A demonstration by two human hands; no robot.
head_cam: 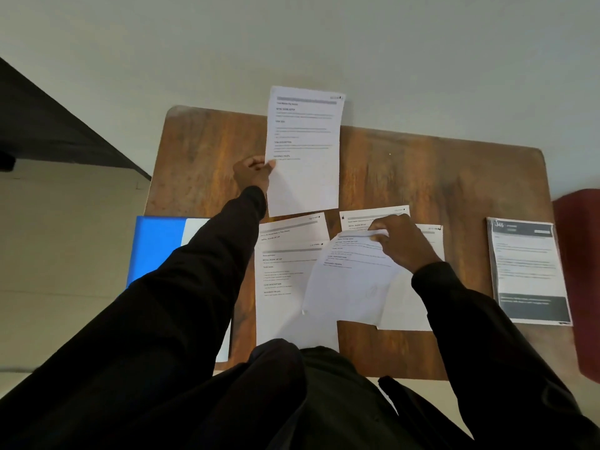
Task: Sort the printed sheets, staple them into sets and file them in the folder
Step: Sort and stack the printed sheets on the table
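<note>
Above the surface (438, 177), one printed sheet (303, 180) was pinched between fingers (261, 164) of the left hand (251, 175), a second sheet (350, 277) likewise by the right hand (402, 243).

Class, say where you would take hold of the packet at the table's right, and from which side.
Probably its near right corner, coming from the near side: the packet lies flat on the table, apart from the other sheets, with bare wood before it.

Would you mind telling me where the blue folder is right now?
In the head view, the blue folder lies at the table's left edge, partly under the left sleeve, beside the sheets.
</note>
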